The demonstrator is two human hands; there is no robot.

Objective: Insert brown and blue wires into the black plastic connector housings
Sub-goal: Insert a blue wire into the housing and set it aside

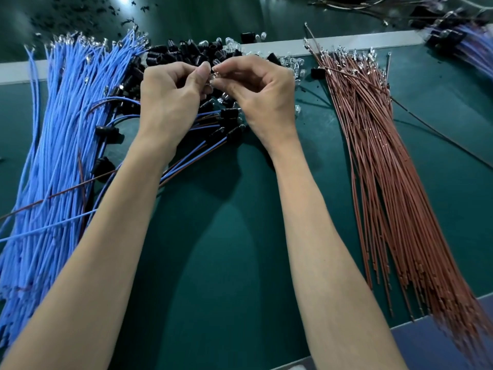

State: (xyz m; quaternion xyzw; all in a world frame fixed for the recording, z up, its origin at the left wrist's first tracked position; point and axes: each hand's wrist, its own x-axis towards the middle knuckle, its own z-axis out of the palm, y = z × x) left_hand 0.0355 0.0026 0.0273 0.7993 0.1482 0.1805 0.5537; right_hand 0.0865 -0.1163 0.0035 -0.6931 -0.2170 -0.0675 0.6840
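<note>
While blue wires (pixel 61 134) lie left, brown wires (pixel 386 161) right: left hand (pixel 170 100), right hand (pixel 260 98) both pinching small shiny part (pixel 215 75), fingertips meeting above black housings (pixel 186 52).

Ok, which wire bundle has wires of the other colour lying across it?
The blue bundle on the left: brown strands cross it; the brown bundle shows no blue.

We cannot tell what the glinting piece (pixel 215 75) is, pinched between the left hand (pixel 170 102) and the right hand (pixel 262 97): it is too small. Both hands hide part of the black housings (pixel 186 50). The blue wires (pixel 61 129) run off the left edge; the brown wires (pixel 400 182) blur at lower right.
</note>
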